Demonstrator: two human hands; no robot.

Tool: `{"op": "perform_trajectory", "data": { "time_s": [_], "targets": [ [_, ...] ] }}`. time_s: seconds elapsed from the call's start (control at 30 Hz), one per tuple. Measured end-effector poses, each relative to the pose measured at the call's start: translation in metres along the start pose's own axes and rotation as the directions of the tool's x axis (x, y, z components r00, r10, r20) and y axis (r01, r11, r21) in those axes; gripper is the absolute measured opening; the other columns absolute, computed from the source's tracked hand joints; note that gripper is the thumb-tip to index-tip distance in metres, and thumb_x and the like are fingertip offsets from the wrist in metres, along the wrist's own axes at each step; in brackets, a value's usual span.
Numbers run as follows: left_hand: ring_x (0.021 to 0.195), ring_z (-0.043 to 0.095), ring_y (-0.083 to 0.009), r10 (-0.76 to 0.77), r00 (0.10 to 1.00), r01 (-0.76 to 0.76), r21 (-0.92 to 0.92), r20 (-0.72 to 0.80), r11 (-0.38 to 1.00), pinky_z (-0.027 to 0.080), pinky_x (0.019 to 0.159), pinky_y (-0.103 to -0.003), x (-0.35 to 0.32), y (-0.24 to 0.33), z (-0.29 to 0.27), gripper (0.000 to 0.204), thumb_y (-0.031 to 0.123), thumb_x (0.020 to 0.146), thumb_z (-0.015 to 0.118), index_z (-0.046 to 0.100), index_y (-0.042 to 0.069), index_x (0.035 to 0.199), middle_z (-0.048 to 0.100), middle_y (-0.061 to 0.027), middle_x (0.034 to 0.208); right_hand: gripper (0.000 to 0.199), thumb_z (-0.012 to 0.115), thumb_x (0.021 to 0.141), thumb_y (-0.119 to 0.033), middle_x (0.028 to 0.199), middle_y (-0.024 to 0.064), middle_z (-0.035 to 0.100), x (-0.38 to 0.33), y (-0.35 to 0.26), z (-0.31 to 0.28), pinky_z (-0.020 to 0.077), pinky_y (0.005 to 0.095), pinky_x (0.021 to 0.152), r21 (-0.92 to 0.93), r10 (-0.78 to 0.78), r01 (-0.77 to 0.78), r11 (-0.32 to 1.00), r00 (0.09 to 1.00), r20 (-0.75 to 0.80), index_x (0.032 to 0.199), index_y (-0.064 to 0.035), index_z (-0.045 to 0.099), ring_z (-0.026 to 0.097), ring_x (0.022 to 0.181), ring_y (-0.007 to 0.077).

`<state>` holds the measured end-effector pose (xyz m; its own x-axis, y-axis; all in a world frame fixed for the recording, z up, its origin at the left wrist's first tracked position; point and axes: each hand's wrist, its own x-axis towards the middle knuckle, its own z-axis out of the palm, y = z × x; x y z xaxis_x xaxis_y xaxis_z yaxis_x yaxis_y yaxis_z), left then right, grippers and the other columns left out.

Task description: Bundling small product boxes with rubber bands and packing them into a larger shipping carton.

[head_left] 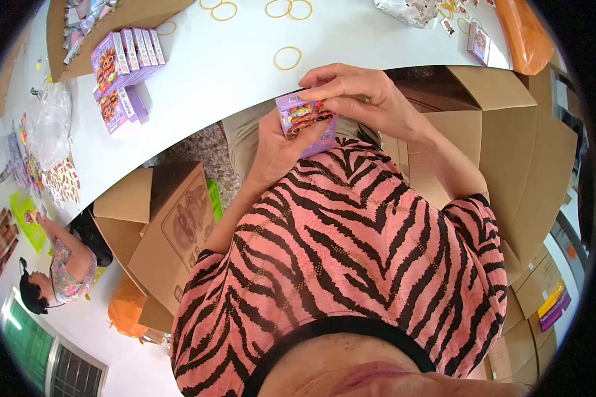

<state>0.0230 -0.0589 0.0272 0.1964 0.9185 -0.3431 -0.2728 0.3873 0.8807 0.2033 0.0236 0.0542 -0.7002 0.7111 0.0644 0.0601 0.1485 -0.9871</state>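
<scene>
A small purple box (289, 102) with a colourful printed front is held up close to my body at the table's near edge. My left hand (275, 149) is wrapped round its left and lower side, with the thumb across the printed face. From the right, my right hand (371, 99) reaches over the upper end, its fingers bent and thumb tucked in against the box. The fingertips partly hide that end, so I cannot tell whether a flap is lifted there.
Stacked matching purple boxes (129, 59) stand on the white table (212, 73), beside an open carton (59, 40). Rubber bands (288, 58) lie further along. Large cardboard boxes (169, 231) flank me below. Another person (63, 264) works at the far left.
</scene>
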Motion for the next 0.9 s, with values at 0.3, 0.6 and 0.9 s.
{"op": "perform_trajectory", "data": {
  "time_s": [0.3, 0.6, 0.9],
  "targets": [
    [0.086, 0.061, -0.0113, 0.325, 0.924, -0.300, 0.145, -0.201, 0.943, 0.051, 0.075, -0.026, 0.006, 0.007, 0.009, 0.041, 0.008, 0.086, 0.066, 0.050, -0.001, 0.124, 0.062, -0.0108, 0.105, 0.022, 0.062, 0.084, 0.002, 0.101, 0.0076, 0.062, 0.005, 0.000, -0.005, 0.0483, 0.0263, 0.082, -0.071, 0.090, -0.096, 0.993, 0.993, -0.076, 0.104, -0.0052, 0.068, 0.060, 0.093, 0.0152],
    [0.086, 0.062, -0.0118, 0.346, 0.937, -0.337, 0.133, -0.054, 0.932, 0.053, 0.072, -0.024, 0.013, 0.006, -0.009, 0.032, 0.000, 0.087, 0.063, 0.052, -0.003, 0.116, 0.062, -0.0145, 0.104, 0.017, 0.060, 0.087, 0.000, 0.104, 0.0091, 0.062, 0.002, 0.013, -0.003, 0.0483, 0.0263, 0.085, 0.077, 0.146, -0.141, 0.987, 0.987, -0.065, 0.102, -0.0039, 0.067, 0.059, 0.096, 0.0139],
    [0.091, 0.058, -0.0122, 0.086, 0.977, -0.112, -0.129, -0.194, 0.985, 0.050, 0.077, -0.024, 0.041, 0.014, -0.026, 0.025, 0.009, 0.090, 0.060, 0.054, -0.002, 0.111, 0.059, -0.0113, 0.105, 0.047, 0.068, 0.071, 0.000, 0.122, 0.0085, 0.058, 0.009, 0.019, -0.009, 0.0479, 0.0365, 0.093, -0.742, -0.348, 0.230, 0.630, 0.937, -0.004, 0.116, -0.0116, 0.061, 0.055, 0.112, 0.0283]
  ]
}}
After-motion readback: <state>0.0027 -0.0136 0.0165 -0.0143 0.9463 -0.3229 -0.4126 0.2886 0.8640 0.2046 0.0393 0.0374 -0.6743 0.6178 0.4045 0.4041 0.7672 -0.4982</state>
